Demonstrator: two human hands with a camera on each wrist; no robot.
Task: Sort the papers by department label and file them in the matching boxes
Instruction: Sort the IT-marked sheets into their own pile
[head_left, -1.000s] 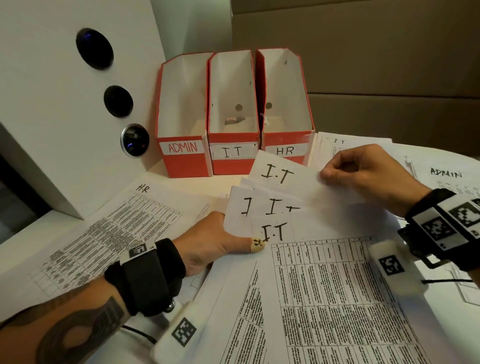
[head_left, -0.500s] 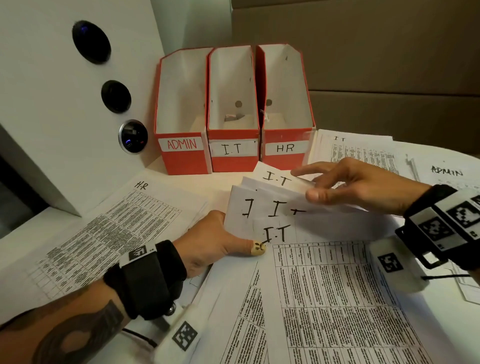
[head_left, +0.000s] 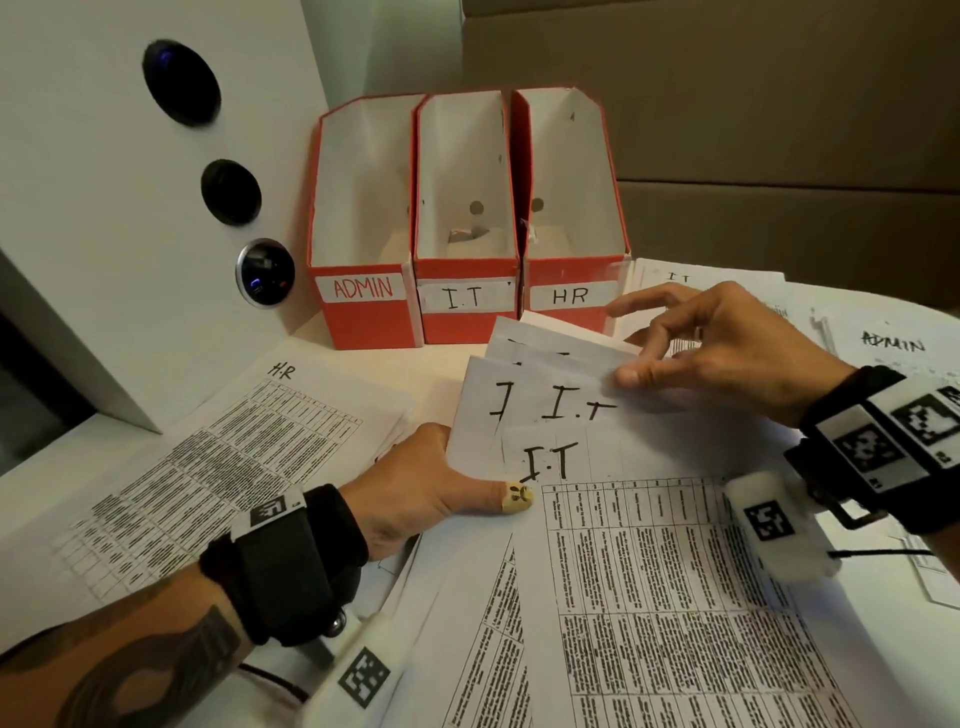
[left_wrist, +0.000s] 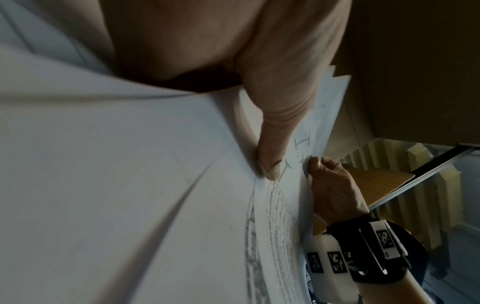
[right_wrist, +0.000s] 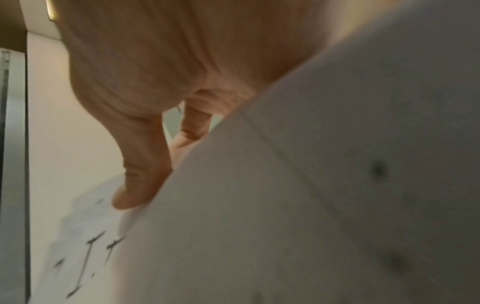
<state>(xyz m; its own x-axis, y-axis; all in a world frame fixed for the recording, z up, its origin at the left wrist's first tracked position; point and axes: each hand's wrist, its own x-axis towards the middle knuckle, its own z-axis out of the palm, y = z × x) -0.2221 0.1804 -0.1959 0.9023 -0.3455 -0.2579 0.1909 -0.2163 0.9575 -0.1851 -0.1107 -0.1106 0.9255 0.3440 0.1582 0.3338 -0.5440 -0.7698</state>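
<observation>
Fanned I.T papers (head_left: 540, 410) lying in the middle of the table (head_left: 363, 348), just in front of the red boxes, several sheets overlapped with the written label showing on each. Pinned near the front corner by the left hand (head_left: 415, 493): thumb laid flat on the top sheet, the other fingers hidden under the fan, so probably a pinch of the whole bundle. Touched at the far edge by the right hand (head_left: 727, 353): thumb pressing on the upper sheets, index finger stretched out, remaining fingers loosely bent, nothing really clasped.

To do this step well: probably best to push the far sheets back with the right hand until all edges meet, while keeping the left thumb firm as an anchor. Better to square the stack before lifting, because loose sheets slide easily and bend at the box rim. Then to carry it upright into the I.T box (head_left: 467, 228), the middle one, between the ADMIN box (head_left: 363, 218) and the HR box (head_left: 571, 208).

Further out: an HR sheet (head_left: 208, 452) at the left, an ADMIN sheet (head_left: 893, 353) at the far right, not to be mixed in.
</observation>
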